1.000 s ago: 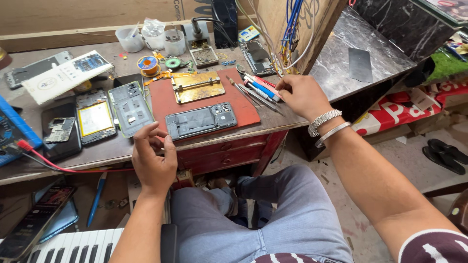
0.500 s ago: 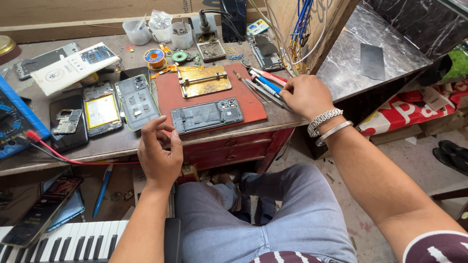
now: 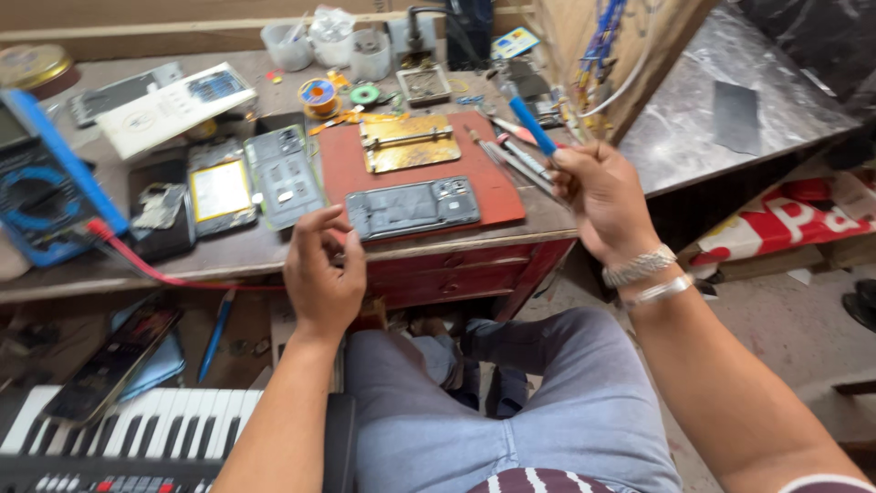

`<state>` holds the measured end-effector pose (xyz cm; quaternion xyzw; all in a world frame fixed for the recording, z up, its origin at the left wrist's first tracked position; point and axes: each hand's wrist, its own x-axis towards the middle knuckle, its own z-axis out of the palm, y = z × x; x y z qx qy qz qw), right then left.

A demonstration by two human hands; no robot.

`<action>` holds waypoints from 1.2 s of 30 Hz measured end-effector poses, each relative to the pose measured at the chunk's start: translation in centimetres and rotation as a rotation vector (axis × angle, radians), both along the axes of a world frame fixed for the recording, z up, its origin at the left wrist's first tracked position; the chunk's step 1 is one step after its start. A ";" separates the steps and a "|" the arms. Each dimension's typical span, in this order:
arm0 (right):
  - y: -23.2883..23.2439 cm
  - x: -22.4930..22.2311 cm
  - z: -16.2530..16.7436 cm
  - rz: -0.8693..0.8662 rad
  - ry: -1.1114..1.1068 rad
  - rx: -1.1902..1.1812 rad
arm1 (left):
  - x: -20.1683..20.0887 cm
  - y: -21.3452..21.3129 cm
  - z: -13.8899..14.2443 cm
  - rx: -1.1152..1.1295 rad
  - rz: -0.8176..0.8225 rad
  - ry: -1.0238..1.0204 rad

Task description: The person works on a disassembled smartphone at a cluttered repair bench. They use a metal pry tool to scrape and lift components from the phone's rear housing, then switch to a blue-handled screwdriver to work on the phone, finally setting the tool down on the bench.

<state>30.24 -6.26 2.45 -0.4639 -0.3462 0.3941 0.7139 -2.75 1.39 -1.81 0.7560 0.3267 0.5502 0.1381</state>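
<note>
A blue-handled tool (image 3: 532, 125) is gripped in the right hand (image 3: 598, 196), which is raised just past the right front corner of the workbench (image 3: 228, 251); the fingers are clenched around the lower end of the handle, and the tool is tilted up and to the left over the bench's right edge. The left hand (image 3: 321, 269) is held at the front edge of the workbench with its fingers loosely curled; nothing is seen in its grasp, and whether its fingertips touch the bench cannot be told. Just beyond it, an opened phone body (image 3: 412, 207) is laid flat on the near edge of a red mat (image 3: 497, 187), and a gold-coloured metal fixture (image 3: 408, 143) is set on the mat's far part. Several slim hand tools (image 3: 511, 155) are lined up along the mat's right side. Towards the left, further opened phones (image 3: 251, 178) are spread out, and a blue multimeter (image 3: 41, 187) is placed at the left edge with a red lead (image 3: 146, 265) trailing along the front edge.
</note>
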 end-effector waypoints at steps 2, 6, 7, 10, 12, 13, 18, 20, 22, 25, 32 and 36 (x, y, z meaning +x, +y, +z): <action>-1.5 -1.5 -0.3 0.279 0.566 0.018 | 0.3 -0.2 0.1 0.007 0.012 -0.013; -3.9 -5.0 -0.9 0.630 0.977 -0.013 | 0.6 -0.4 0.2 0.016 0.007 -0.051; -4.1 -5.6 -0.9 0.696 0.984 -0.012 | 0.6 -0.4 0.2 0.015 0.002 -0.052; -3.4 -5.8 -0.6 0.649 0.756 -0.014 | 0.7 -0.5 0.2 0.003 -0.007 -0.044; -2.3 -5.5 -0.2 0.581 0.599 -0.056 | 0.6 -0.7 0.4 -0.017 0.008 -0.025; -1.5 -5.2 0.1 0.547 0.519 -0.074 | 0.7 -0.8 0.5 0.025 0.065 0.007; 3.4 -4.9 3.1 0.686 -0.043 0.051 | 0.8 -1.5 1.3 0.092 0.226 0.125; 5.9 -5.6 4.8 0.760 -0.305 0.088 | 0.7 -1.7 1.7 0.059 0.257 0.153; 8.7 -6.5 6.1 0.791 -0.639 0.139 | 0.8 -1.9 2.1 0.043 0.274 0.176; 11.5 -8.7 6.4 0.798 -0.799 0.079 | 0.8 -2.2 2.6 0.040 0.282 0.200; 13.1 -8.7 5.4 0.709 -1.035 0.337 | 0.8 -2.6 2.9 0.015 0.286 0.219; 12.2 -8.2 4.9 0.783 -0.931 0.227 | 0.8 -2.7 2.9 0.000 0.295 0.227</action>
